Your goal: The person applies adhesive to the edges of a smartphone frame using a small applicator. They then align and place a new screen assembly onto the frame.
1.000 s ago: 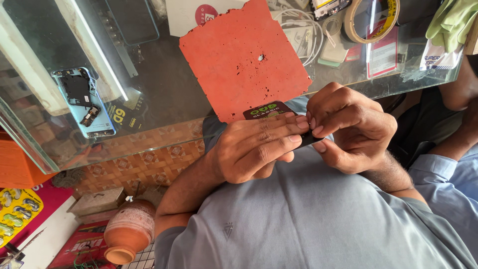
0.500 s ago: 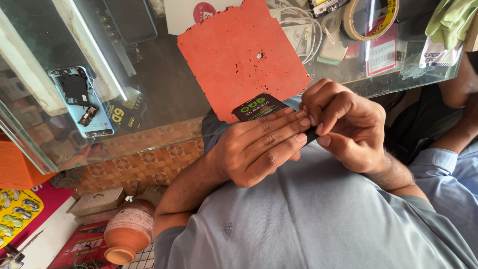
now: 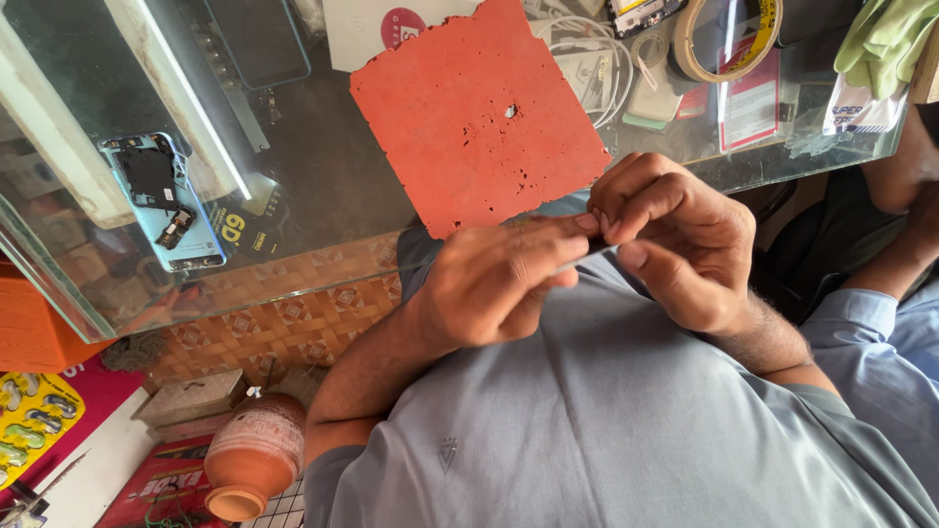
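Note:
My left hand point(image 3: 499, 279) and my right hand point(image 3: 675, 240) meet in front of my chest, just below the edge of a glass counter point(image 3: 323, 220). Between them is a thin dark flat piece point(image 3: 579, 257), seen edge-on and mostly hidden by my fingers. The left fingers lie along its top, and the right thumb and fingertips pinch its right end. A ragged red-orange mat point(image 3: 469, 117) lies on the counter right above my hands, with a tiny screw point(image 3: 511, 111) resting on it.
On the glass lie an opened blue phone back point(image 3: 161, 200), white cables point(image 3: 599, 61), a tape roll point(image 3: 729, 39) and a green cloth point(image 3: 885, 39). A clay pot point(image 3: 252, 458) stands on the floor at lower left. Another person's blue sleeve point(image 3: 880, 323) is at the right.
The flat piece has turned edge-on, so its green-printed face no longer shows. My right fingers have shifted onto its end, and both hands have closed in together.

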